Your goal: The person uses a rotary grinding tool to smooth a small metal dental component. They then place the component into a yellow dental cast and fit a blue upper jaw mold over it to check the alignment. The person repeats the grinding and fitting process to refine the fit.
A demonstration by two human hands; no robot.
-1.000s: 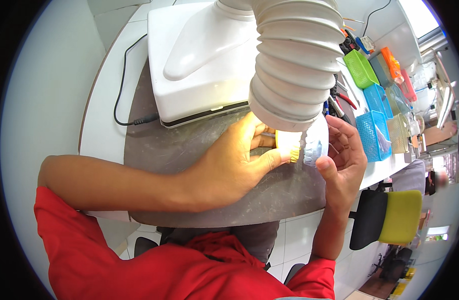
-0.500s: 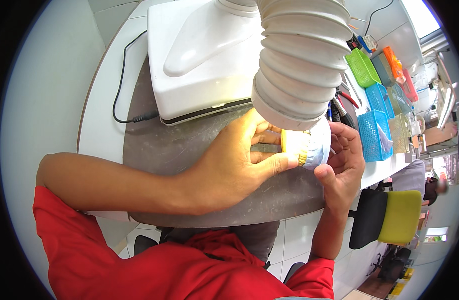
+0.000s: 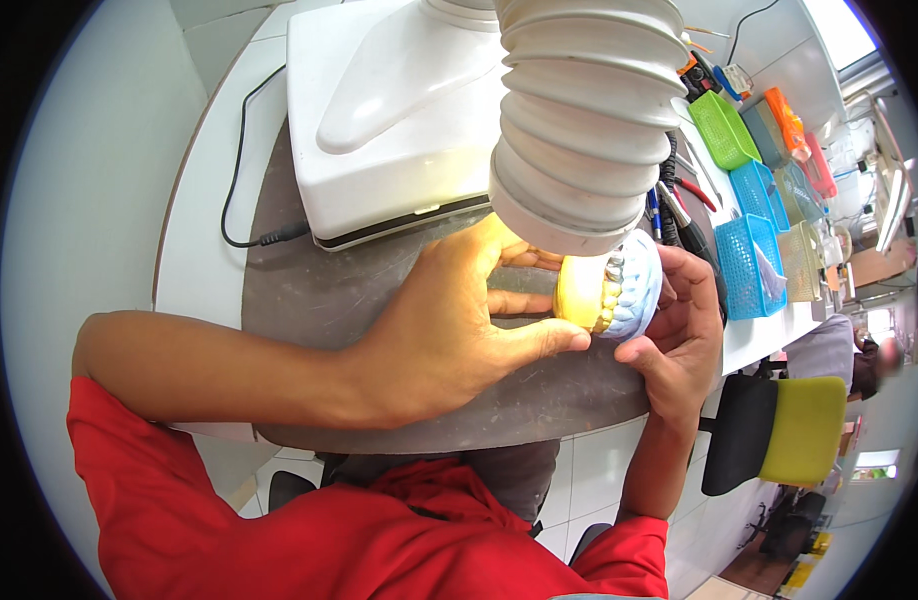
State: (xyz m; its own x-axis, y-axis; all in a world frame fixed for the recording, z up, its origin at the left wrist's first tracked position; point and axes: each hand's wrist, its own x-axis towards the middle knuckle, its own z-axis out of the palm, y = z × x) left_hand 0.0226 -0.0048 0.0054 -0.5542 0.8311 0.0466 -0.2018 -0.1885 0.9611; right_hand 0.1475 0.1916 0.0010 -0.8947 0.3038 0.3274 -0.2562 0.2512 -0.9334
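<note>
Teeth model (image 3: 607,296) sits just under hose (image 3: 589,110) mouth, clamped between left hand (image 3: 449,330) and right hand (image 3: 684,325), both touching it.

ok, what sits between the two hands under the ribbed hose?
Head view: a pair of dental casts pressed together, the yellow cast on the left hand side and the pale blue cast on the right hand side, beneath the ribbed hose.

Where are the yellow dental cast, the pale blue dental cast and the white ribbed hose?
yellow dental cast (image 3: 579,292), head view, its smooth base.
pale blue dental cast (image 3: 639,290), head view, its outer side.
white ribbed hose (image 3: 589,110), head view, mid ribs.
</note>
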